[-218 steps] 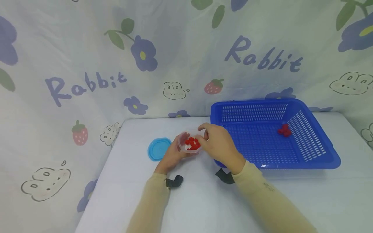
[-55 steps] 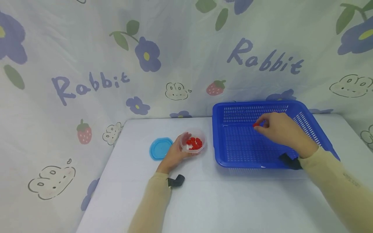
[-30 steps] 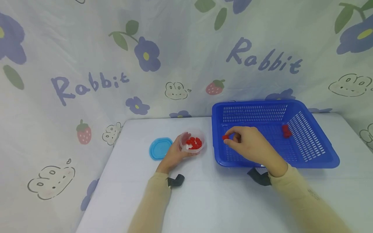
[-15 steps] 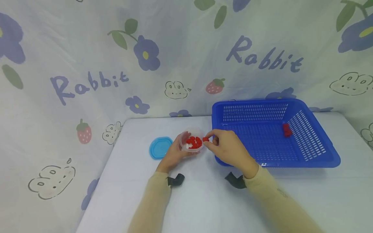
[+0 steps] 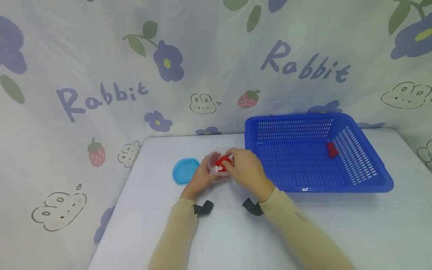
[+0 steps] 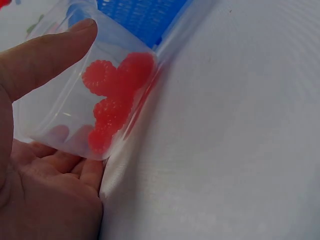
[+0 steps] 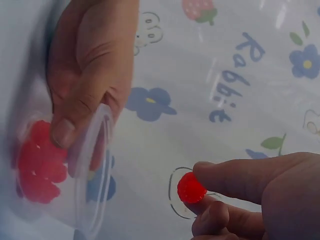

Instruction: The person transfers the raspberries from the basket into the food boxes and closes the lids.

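Note:
My left hand (image 5: 199, 180) grips a small clear plastic tub (image 7: 95, 200), thumb on one side and fingers round the other. Several red raspberries (image 6: 114, 107) lie inside at its bottom. At the tub's right side in the head view is my right hand (image 5: 249, 170), its fingertips over the opening. The right wrist view shows thumb and finger pinching one raspberry (image 7: 192, 188), just outside the tub's rim. Left of the tub, a light blue lid (image 5: 185, 171) rests on the table.
A large blue basket (image 5: 374, 185) with slotted walls stands on the right of the white-covered table (image 5: 222, 236). A few red raspberries (image 5: 332, 150) sit together near its right wall. A printed curtain (image 5: 209, 60) hangs behind the table.
My right hand has come left from inside the basket to the tub, carrying a raspberry. The left hand and tub have stayed nearly in place.

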A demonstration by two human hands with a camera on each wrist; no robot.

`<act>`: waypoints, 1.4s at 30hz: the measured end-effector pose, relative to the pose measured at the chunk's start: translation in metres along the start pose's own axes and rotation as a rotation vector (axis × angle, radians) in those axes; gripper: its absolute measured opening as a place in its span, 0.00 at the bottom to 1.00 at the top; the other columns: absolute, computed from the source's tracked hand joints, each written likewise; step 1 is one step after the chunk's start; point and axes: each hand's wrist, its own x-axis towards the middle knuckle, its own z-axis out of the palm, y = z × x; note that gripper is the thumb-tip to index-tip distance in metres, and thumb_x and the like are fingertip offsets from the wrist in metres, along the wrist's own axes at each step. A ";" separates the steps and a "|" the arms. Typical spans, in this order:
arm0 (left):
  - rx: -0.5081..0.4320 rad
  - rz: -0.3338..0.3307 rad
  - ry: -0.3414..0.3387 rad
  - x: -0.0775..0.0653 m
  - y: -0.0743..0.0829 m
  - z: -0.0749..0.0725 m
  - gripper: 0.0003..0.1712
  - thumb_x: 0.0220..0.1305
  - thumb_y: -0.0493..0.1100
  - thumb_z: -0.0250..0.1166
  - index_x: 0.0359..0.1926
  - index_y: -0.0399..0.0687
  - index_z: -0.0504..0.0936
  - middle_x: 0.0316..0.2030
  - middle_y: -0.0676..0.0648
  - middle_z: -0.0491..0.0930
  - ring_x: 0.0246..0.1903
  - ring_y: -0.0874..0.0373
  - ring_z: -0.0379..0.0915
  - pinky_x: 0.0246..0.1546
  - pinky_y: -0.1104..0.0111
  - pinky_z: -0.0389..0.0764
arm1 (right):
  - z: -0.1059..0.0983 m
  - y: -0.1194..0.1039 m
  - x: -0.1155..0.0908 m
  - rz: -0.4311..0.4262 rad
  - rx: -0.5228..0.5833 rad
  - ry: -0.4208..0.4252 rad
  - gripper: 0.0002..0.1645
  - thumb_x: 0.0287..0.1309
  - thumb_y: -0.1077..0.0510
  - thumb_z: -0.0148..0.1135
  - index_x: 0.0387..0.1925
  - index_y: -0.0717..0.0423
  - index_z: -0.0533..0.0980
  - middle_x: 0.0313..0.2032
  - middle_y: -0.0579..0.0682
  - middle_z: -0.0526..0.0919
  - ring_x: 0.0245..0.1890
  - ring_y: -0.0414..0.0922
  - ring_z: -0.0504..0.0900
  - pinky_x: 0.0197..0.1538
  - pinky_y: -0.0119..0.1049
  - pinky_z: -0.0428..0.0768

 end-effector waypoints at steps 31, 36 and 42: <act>-0.005 0.046 0.001 0.002 -0.001 -0.001 0.51 0.46 0.47 0.74 0.69 0.58 0.55 0.63 0.60 0.64 0.64 0.61 0.56 0.62 0.57 0.62 | 0.037 -0.007 0.015 0.046 -0.345 -0.033 0.21 0.56 0.48 0.61 0.48 0.55 0.76 0.35 0.50 0.81 0.33 0.46 0.81 0.36 0.43 0.82; 0.010 0.029 0.009 0.002 -0.002 -0.001 0.51 0.45 0.49 0.74 0.68 0.62 0.56 0.63 0.60 0.64 0.64 0.60 0.57 0.61 0.55 0.63 | 0.029 -0.011 0.010 0.026 -0.299 -0.007 0.20 0.56 0.48 0.62 0.46 0.54 0.77 0.33 0.49 0.81 0.31 0.44 0.80 0.35 0.41 0.82; -0.001 0.068 -0.004 0.002 -0.002 -0.001 0.51 0.46 0.51 0.74 0.68 0.56 0.56 0.63 0.57 0.65 0.63 0.59 0.58 0.61 0.54 0.64 | 0.012 -0.012 0.002 -0.001 -0.251 0.047 0.20 0.54 0.48 0.64 0.47 0.53 0.78 0.33 0.48 0.82 0.30 0.44 0.81 0.31 0.37 0.81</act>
